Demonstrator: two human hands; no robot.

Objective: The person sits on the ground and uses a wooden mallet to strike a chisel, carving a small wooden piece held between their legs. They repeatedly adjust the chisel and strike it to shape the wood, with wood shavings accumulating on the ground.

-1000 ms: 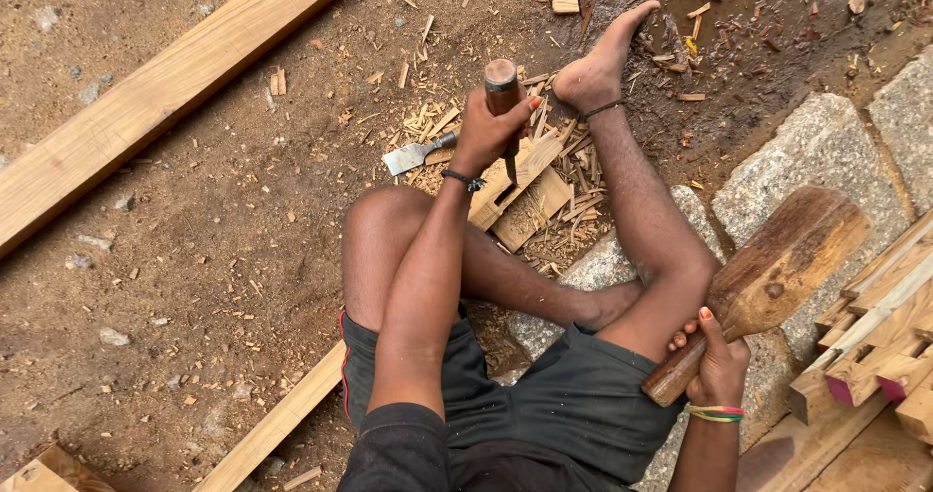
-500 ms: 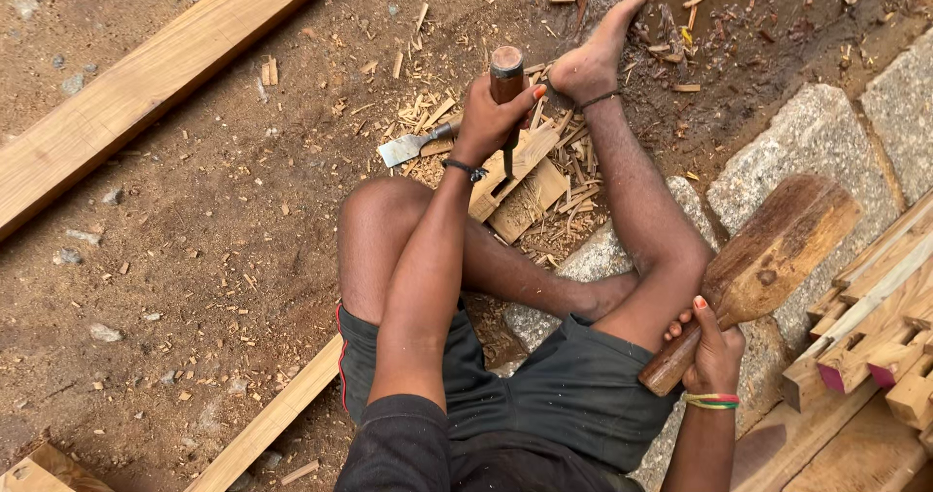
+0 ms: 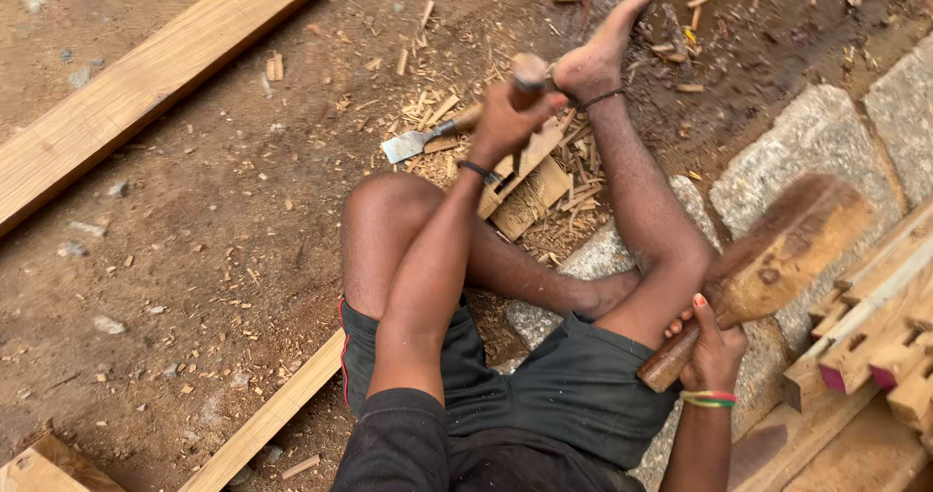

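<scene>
Left fingers: curled tight round the shaft of an upright chisel (image 3: 525, 94), the left hand (image 3: 505, 123) closed just below the chisel's rounded wooden top, which keeps that top bare.
Chisel tip: hidden behind the hand and wrist; it appears to bear on the wood block (image 3: 525, 176), though the exact contact cannot be seen.
Right fingers: wrapped closed round the handle of a heavy wooden mallet (image 3: 777, 249), the right hand (image 3: 714, 346) low on the handle so the broad head stands out far from the grip; the head is blurred and well apart from the wood block, to its right.
Wood block: a pale, flat piece lying on the ground among chips and shavings (image 3: 437, 113), in front of the bent knee.
Bare foot (image 3: 607, 50): its heel sits just beyond the wood block, seemingly bracing it; whether it presses on it I cannot tell.
Spare chisel (image 3: 428, 137): flat on the ground just left of the wood block, blade pointing away from it.
Long plank (image 3: 146, 84): well left of the wood block, running diagonally.
Stone slabs (image 3: 816, 152): right of the wood block, under the mallet.
Stacked joinery pieces (image 3: 875, 337): far right of the wood block, beyond the slabs.
</scene>
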